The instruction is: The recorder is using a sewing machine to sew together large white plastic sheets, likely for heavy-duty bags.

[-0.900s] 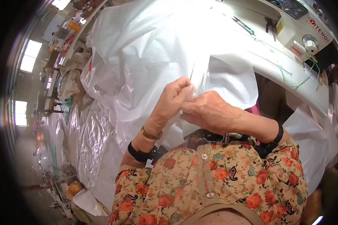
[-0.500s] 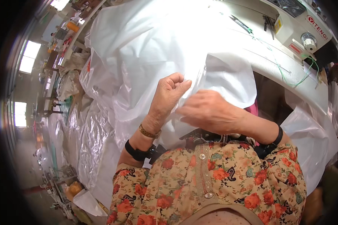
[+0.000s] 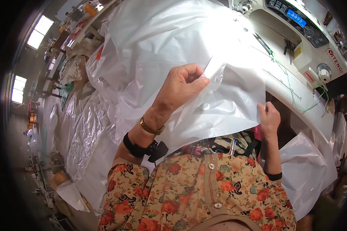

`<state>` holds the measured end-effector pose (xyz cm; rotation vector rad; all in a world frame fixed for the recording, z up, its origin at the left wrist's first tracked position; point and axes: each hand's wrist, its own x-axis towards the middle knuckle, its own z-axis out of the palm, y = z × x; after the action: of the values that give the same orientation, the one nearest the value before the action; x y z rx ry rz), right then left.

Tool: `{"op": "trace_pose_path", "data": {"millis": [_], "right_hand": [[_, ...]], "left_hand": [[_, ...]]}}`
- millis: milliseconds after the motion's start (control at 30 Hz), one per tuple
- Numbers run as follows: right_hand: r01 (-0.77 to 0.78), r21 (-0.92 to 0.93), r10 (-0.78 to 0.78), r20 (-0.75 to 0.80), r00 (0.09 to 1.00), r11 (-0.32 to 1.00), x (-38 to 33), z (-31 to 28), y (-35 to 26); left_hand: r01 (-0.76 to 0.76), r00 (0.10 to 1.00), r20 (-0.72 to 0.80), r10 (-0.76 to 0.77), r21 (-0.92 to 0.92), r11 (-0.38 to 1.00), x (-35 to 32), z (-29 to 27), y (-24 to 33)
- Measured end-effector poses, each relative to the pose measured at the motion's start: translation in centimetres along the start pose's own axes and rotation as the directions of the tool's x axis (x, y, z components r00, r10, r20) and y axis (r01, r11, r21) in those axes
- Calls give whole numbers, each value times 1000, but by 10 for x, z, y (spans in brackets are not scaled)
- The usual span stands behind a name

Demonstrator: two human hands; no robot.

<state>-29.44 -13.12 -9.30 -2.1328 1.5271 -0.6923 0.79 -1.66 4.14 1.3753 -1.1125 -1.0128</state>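
Left hand (image 3: 181,86) pinching fold of white plastic sheet (image 3: 219,104), thumb against fingertips. Right hand (image 3: 268,117) gripping sheet's right near corner, fingers closed on edge. Sheet spread between hands, draped over table front, near body. Sewing machine (image 3: 297,42) far right. More plastic (image 3: 81,131) heaped left.

Counted two hands: left hand (image 3: 180,87), right hand (image 3: 269,118). One sewing machine (image 3: 297,42). One gold bracelet (image 3: 150,127). Two black wristbands (one per wrist). White plastic sheets (image 3: 158,42): several, overlapping, uncountable.
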Motion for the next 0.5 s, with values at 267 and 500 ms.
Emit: {"op": "trace_pose_path", "data": {"millis": [267,500], "right_hand": [[209,596,-423,244,873,775,-12,-60,-81],[487,484,-674,364,643,727,5,-63,-152]], "left_hand": [[-85,993,88,73,144,986,4,5,6],[-160,976,184,116,246,956,3,21,8]]}}
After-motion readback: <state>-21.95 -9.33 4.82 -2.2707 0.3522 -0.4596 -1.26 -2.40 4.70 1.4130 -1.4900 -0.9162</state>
